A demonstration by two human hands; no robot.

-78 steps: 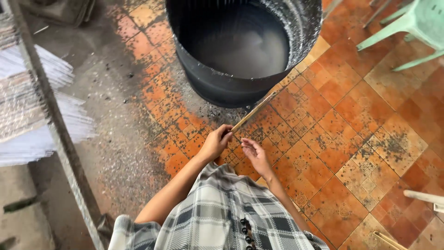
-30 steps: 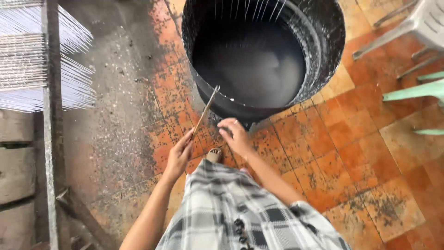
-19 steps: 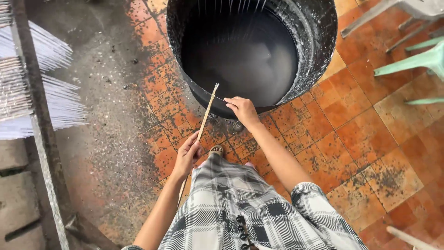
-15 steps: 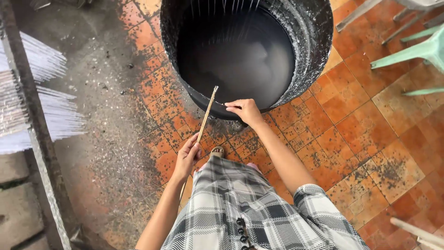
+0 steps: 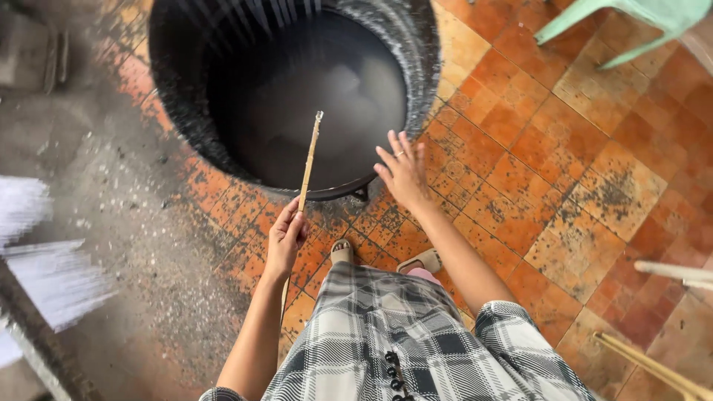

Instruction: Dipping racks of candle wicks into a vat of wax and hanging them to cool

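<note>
My left hand grips the lower end of a thin bamboo stick that points up and away, its tip over the big black tub of dark liquid. My right hand is off the stick, fingers spread, palm down, hovering at the tub's near rim over the orange tiles. A ring shows on one finger. My checked skirt and sandalled feet fill the bottom of the view.
Bundles of thin white sticks on a rack fan out at the left over grey concrete. Green plastic chair legs stand at the top right. More bamboo sticks lie at the bottom right on the stained tile floor.
My right hand let go of the stick and opened beside the tub. The left hand raised the stick more upright, its tip now over the liquid. The view came closer to the tub.
</note>
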